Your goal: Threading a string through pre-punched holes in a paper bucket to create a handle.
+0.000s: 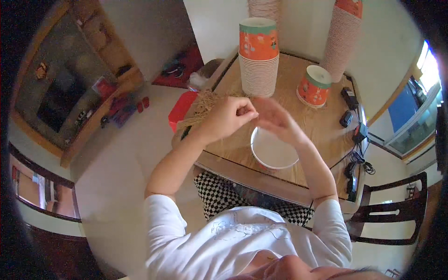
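Note:
My left hand (pixel 232 115) is raised over the table with its fingers curled and the thumb against the fingertips. Whatever it pinches is too small to make out. Close beside it is my right hand (pixel 276 120), smeared by motion, so its finger positions are unclear. Below the right hand an open white-lined paper tub (pixel 274 150) stands near the front edge, partly covered by that hand and forearm. A loose bundle of dry straw-like strands (pixel 201 109) lies by my left wrist, at the table's left edge.
Behind my hands rises a tall stack of orange-and-green paper tubs (pixel 259 58). A shorter upturned stack (pixel 315 87) stands right of it, before another tall stack (pixel 344 39). Black adapters and cables (pixel 358 133) line the right edge. A dark chair (pixel 392 210) stands right; a red bin (pixel 183 108) left.

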`<state>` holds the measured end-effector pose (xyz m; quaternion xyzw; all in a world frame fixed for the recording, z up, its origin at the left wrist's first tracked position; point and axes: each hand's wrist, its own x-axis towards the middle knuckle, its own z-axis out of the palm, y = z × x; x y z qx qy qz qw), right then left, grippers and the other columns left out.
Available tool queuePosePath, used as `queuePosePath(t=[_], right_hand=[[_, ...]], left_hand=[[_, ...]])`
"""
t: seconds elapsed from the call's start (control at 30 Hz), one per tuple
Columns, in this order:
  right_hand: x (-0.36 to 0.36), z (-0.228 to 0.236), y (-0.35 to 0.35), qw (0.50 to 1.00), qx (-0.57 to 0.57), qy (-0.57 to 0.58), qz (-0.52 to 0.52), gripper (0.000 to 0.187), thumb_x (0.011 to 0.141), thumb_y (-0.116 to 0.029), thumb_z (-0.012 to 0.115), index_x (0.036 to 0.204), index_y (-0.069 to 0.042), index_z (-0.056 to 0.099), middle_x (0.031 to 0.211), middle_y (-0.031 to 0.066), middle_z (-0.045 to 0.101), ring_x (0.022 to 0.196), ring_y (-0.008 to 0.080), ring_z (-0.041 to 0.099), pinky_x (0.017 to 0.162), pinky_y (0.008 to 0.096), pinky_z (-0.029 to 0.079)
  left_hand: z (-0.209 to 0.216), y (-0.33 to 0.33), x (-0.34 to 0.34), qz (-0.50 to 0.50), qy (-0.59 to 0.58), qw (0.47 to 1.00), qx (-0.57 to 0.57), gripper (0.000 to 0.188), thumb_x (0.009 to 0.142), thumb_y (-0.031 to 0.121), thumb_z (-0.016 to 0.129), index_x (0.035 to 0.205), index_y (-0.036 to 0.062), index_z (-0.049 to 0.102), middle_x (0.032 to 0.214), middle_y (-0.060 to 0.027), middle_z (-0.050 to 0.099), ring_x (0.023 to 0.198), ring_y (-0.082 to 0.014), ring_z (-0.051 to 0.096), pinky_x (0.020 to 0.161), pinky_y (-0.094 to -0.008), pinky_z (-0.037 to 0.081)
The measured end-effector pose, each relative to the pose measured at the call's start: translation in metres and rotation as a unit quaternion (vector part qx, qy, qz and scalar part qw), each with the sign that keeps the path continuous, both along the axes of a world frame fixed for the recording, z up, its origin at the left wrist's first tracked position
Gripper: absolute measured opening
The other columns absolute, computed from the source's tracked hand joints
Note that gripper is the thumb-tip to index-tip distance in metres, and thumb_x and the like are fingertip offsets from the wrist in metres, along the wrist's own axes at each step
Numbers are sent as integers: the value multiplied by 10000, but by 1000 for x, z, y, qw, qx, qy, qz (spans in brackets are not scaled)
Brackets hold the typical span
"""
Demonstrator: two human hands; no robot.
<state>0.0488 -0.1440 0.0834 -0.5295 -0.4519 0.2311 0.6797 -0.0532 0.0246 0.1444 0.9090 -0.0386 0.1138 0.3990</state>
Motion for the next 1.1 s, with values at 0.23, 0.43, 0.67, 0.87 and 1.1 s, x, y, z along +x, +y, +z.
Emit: queuePosePath(t=[0.23, 0.43, 0.67, 0.87, 1.1], right_hand=[[-36, 13, -62, 967, -208, -146, -25, 185, 932, -153, 471, 875, -45, 610, 796, 40, 600, 770, 128, 556, 721, 288, 447], [-46, 3, -90, 939, -267, -212, -42, 126, 891, -128, 515, 912, -35, 596, 822, 123, 619, 795, 260, 620, 726, 337, 472], [-55, -2, -92, 897, -260, -353, -54, 98, 803, -81, 589, 889, -37, 604, 814, 105, 623, 750, 301, 621, 647, 360, 505], [-73, -13, -62, 874, -209, -433, -68, 110, 790, -97, 604, 882, -42, 577, 797, 120, 616, 703, 287, 614, 602, 377, 495], [-60, -12, -81, 883, -247, -386, -95, 120, 788, -110, 612, 889, -56, 577, 770, 96, 597, 701, 284, 601, 605, 382, 491]], left_hand=[[-48, 20, -83, 68, 1, 995, -77, 61, 814, 91, 637, 825, 36, 661, 656, 10, 613, 556, -44, 486, 519, -216, 405], [-103, 30, -119, 85, 69, 976, -189, 58, 823, 52, 634, 834, -3, 648, 770, -19, 666, 694, -41, 576, 616, -199, 463], [-143, 29, -122, 96, 103, 989, -52, 182, 769, 113, 694, 917, 24, 637, 876, -58, 643, 776, -152, 605, 670, -319, 471], [-100, -41, -72, -38, -95, 994, -38, 515, 748, 174, 703, 1215, 85, 508, 1180, -132, 513, 1108, -285, 490, 915, -383, 409], [-101, -68, -48, -72, -30, 986, -150, 255, 808, 87, 644, 1053, 35, 596, 870, -88, 619, 784, -184, 613, 708, -295, 492]])
